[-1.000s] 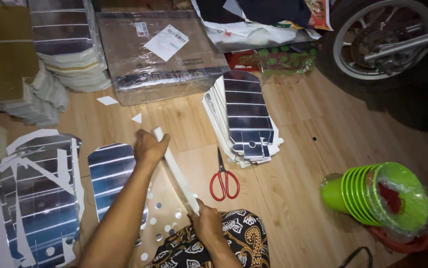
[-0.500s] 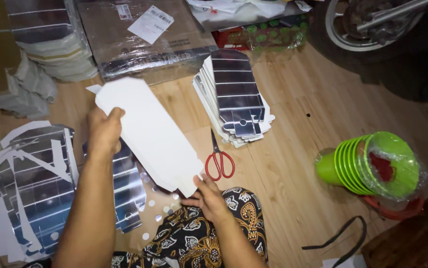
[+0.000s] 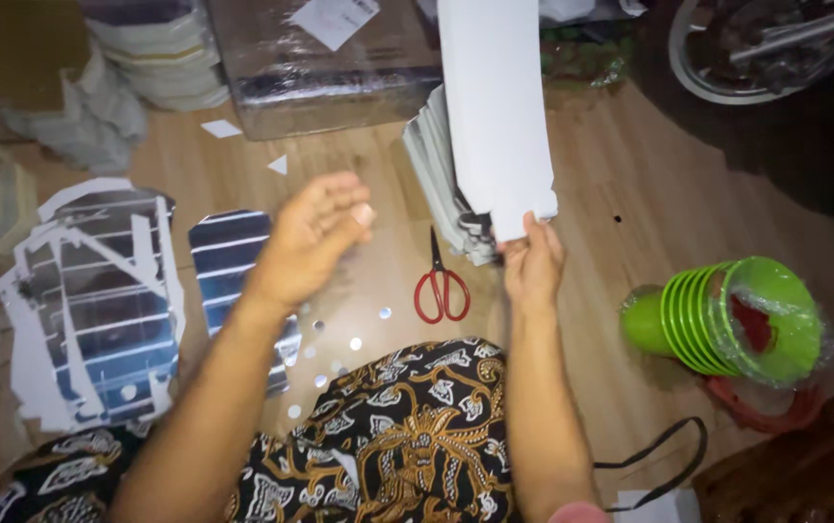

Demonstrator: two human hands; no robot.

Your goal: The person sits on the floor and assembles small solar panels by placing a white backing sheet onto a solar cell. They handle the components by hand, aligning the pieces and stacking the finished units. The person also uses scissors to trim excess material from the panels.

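White die-cut card sheet (image 3: 496, 107): judged light, thin, semi-stiff, prone to bend; best held at the bottom edge. Right hand (image 3: 531, 263) grip pinches its lower corner, sheet upright at 12 o'clock above the stack of printed sheets (image 3: 441, 179). Left hand (image 3: 312, 237) grip loose, half-curled, holding nothing. Red scissors (image 3: 441, 283) lie on the floor between.

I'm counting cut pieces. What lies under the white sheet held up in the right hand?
Under the white sheet, gripped by the right hand, lies a stack of striped cut pieces. Only its left edge shows; the rest is covered.

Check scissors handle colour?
Red handles on the scissors, lying on the floor; head view shows it.
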